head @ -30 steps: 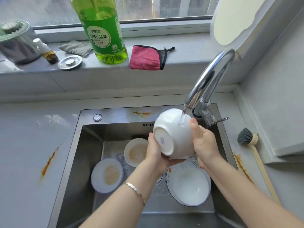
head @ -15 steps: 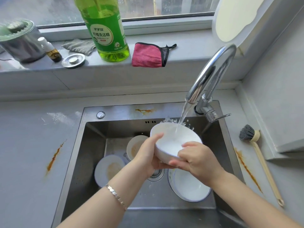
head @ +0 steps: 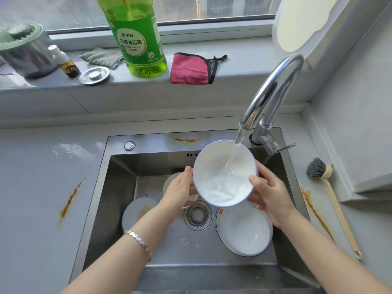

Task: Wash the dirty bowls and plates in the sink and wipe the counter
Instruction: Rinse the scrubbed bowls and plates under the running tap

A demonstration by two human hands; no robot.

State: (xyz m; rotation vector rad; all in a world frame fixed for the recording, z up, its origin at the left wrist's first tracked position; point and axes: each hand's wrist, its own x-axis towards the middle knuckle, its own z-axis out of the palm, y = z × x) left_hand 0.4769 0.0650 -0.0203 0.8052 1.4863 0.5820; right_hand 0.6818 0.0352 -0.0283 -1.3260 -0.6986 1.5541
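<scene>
Bowl [head: 212, 183], wet, likely slippery and breakable, filling under the tap [head: 275, 92], sits clasped at opposite rim sides by left grip [head: 180, 189] and right grip [head: 271, 196].

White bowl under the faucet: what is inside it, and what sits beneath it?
Inside the white bowl, running water pools. Beneath, the sink drain and a floral-rimmed plate partly show; the bowl covers whatever lies directly under it.

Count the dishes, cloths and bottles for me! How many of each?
Dishes: 5 (held white bowl under the metal tap, second white bowl on a patterned plate, two stained white dishes)
Cloths: 2 (grey cloth, pink cloth)
Bottles: 2 (big green soap bottle, small brown bottle)
Total: 9
</scene>
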